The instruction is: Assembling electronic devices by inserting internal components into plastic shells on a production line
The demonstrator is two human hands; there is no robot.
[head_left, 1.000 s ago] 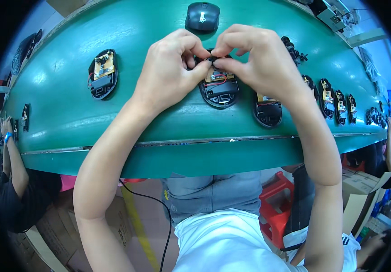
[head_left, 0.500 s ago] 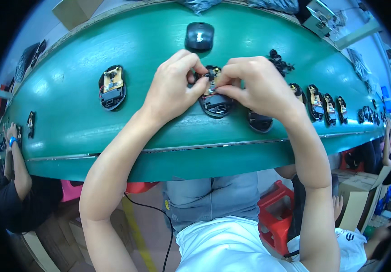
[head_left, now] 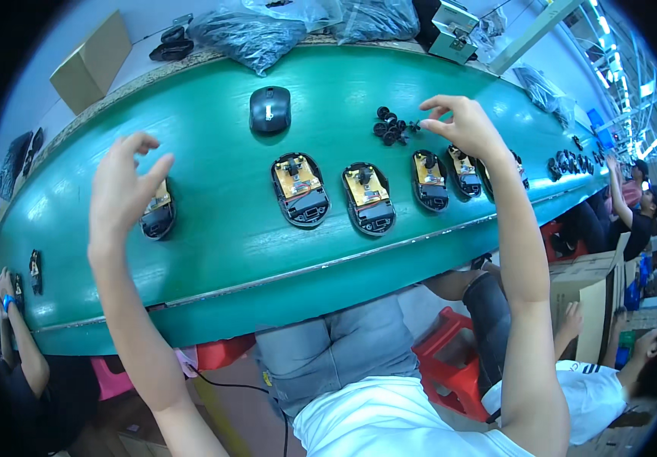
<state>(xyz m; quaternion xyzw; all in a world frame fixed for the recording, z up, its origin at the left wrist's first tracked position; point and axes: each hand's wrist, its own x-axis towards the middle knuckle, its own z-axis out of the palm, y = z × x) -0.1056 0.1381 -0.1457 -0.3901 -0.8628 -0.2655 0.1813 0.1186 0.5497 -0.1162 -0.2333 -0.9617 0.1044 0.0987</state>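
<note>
My left hand [head_left: 124,190] is raised over the left of the bench, thumb and fingers apart and empty. Below it is an opened computer mouse [head_left: 158,217], its board partly hidden by the hand. My right hand [head_left: 461,126] hovers at the right edge of a pile of small black wheels [head_left: 391,128], with its thumb and fingers spread. Between the hands lie two mouse bases without covers, one on the left [head_left: 300,190] and one on the right [head_left: 369,199]. Each shows a tan circuit board with a black wheel in it.
Further right, more uncovered mouse bases [head_left: 430,180] stand in a row, partly behind my right forearm. A closed black mouse [head_left: 270,110] sits toward the back. Plastic bags [head_left: 256,38] line the far edge of the green bench [head_left: 214,259]. Co-workers sit on both sides.
Both hands have let go of the mouse base they were working on and moved apart, left hand leftward, right hand toward the black wheels. The view has shifted too.
</note>
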